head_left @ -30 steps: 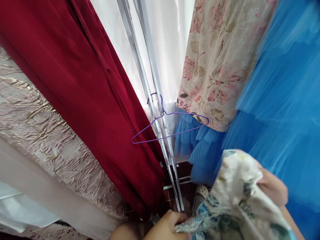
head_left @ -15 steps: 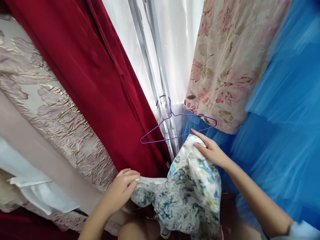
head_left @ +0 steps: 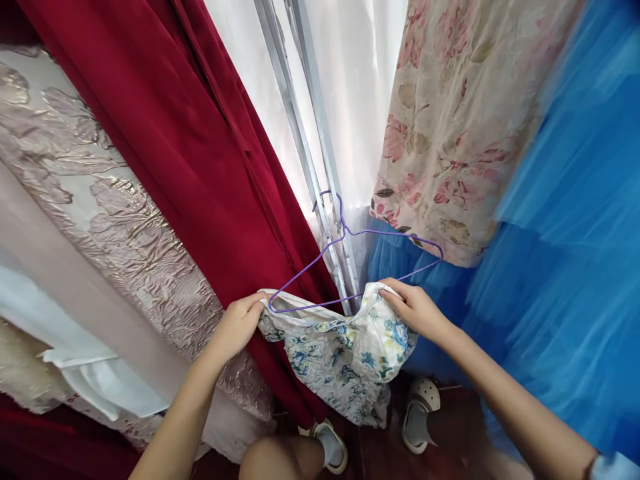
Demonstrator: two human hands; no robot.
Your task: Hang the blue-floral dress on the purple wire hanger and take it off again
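With fingers point(head_left: 400, 289) partly hidden, left hand point(head_left: 240, 327) and right hand point(head_left: 419, 310) grip the floral garment point(head_left: 330, 367).

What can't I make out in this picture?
In the head view:
Lower bar of the purple hanger: partly hidden by the held floral garment and right hand.
Floral garment's lower back: hidden by its front.
Red fabric: top cut off by upper edge.
Blue tulle: cut off by right edge.

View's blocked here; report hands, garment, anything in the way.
Left hand, right hand: both gripping floral garment. Purple hanger overlapping its opening. Red fabric hanging behind.
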